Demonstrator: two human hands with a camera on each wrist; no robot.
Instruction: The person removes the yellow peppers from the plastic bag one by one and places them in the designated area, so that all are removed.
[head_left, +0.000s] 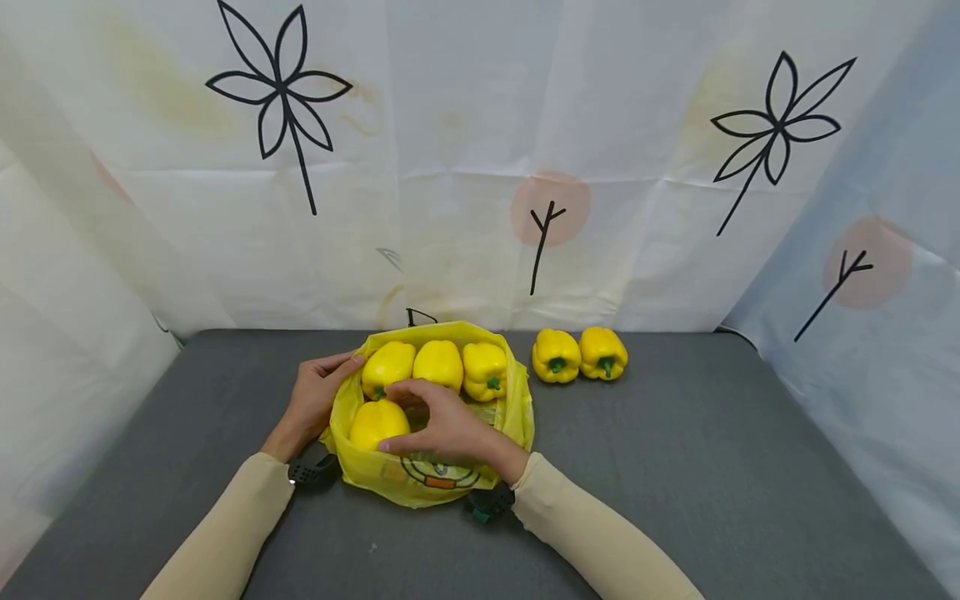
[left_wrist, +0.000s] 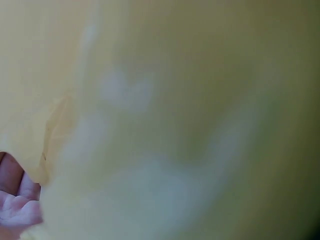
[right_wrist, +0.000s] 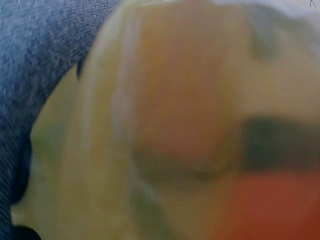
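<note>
On the worktop (head_left: 615, 483), the left hand (head_left: 318, 396) pinches the rim of the yellow bag (head_left: 431, 485) at ten o'clock. The right hand (head_left: 446, 421) reaches in from four o'clock, its grip curved round a yellow pepper (head_left: 377, 427) at nine o'clock inside the bag, finger and thumb on opposite sides; the wrist views are too blurred to show how firmly. Three more peppers (head_left: 438, 365) line the bag from eleven to one. Two loose peppers (head_left: 557, 355) stand outside, just beyond two o'clock.
</note>
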